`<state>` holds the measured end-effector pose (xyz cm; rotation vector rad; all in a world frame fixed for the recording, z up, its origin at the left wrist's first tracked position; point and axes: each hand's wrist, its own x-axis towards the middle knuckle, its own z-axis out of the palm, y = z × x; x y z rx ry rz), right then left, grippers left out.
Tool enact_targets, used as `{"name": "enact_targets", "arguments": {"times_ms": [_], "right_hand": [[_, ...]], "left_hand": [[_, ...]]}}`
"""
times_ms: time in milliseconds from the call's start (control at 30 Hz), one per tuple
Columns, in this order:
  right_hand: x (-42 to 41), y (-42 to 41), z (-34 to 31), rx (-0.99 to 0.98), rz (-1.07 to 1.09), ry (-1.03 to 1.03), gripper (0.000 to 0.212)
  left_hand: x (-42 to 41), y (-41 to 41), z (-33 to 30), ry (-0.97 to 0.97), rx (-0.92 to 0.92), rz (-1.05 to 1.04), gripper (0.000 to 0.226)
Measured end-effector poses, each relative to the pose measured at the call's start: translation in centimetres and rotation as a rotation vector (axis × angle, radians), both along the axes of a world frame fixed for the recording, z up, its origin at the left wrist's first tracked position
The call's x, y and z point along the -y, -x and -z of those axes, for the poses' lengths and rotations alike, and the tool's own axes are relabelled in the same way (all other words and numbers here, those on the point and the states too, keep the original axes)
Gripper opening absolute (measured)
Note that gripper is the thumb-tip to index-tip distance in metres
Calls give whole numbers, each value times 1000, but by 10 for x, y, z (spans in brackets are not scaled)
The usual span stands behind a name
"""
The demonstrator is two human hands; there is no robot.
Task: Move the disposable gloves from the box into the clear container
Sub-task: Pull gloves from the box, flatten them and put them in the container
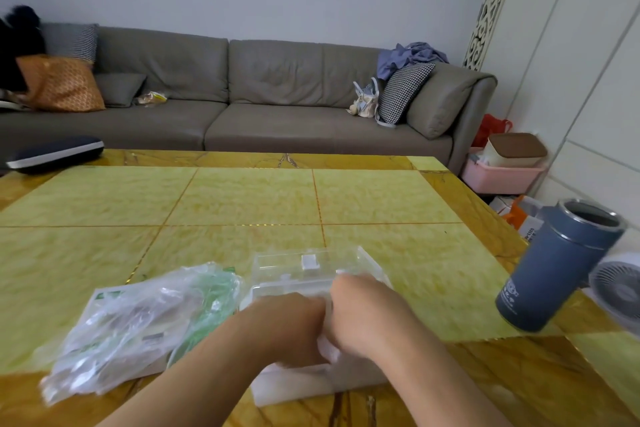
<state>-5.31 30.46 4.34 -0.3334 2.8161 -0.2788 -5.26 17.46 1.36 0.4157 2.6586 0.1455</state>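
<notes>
A clear plastic container (311, 270) stands on the table near the front, its lid raised behind it. My left hand (294, 326) and my right hand (363, 315) are side by side just in front of it, both gripping a pale stack of disposable gloves (325, 347) between them. The stack's lower part (298, 388) lies on the table under my wrists. A flattened white and green box (110, 302) lies to the left, half covered by crumpled clear plastic wrap (145, 319). The picture is blurred.
A blue metal tumbler (557, 267) stands open at the table's right edge, with a small white fan (620, 291) beside it. A dark case (55, 154) lies at the far left. A grey sofa (277, 97) runs behind the table.
</notes>
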Motion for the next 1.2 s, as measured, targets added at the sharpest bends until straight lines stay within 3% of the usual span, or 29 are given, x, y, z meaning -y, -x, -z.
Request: {"name": "enact_targets", "arguments": {"times_ms": [133, 233, 367, 500, 533, 700, 833, 900, 1000, 1033, 1100, 1200], "right_hand": [[-4, 3, 15, 35, 23, -50, 24], [-1, 5, 24, 18, 24, -75, 35], [6, 9, 15, 140, -27, -158, 28], [11, 11, 20, 145, -61, -213, 14], [11, 11, 21, 146, -65, -205, 17], [6, 19, 27, 314, -19, -171, 78], [10, 20, 29, 359, 51, -150, 92], [11, 23, 33, 365, 74, -160, 93], [13, 27, 40, 360, 60, -219, 98], [17, 23, 35, 344, 48, -220, 97], [12, 18, 30, 308, 74, -210, 86], [1, 16, 28, 308, 87, -138, 48]], "left_hand": [[9, 1, -5, 15, 3, 43, 50], [13, 3, -6, 19, -14, 51, 45], [9, -3, -10, 4, -126, 74, 23], [3, -8, -6, -43, -103, -15, 22], [2, -8, -7, -26, -73, -36, 23], [-11, -8, -24, 145, 110, 21, 33], [-8, -8, -29, 97, 63, -1, 35], [-4, -11, -28, 23, -22, -53, 14], [7, -18, -28, 87, -206, -14, 16], [13, -20, -25, 110, -246, 27, 10], [20, -26, -24, 140, -233, 122, 26], [28, -38, -31, 127, -114, 162, 35]]}}
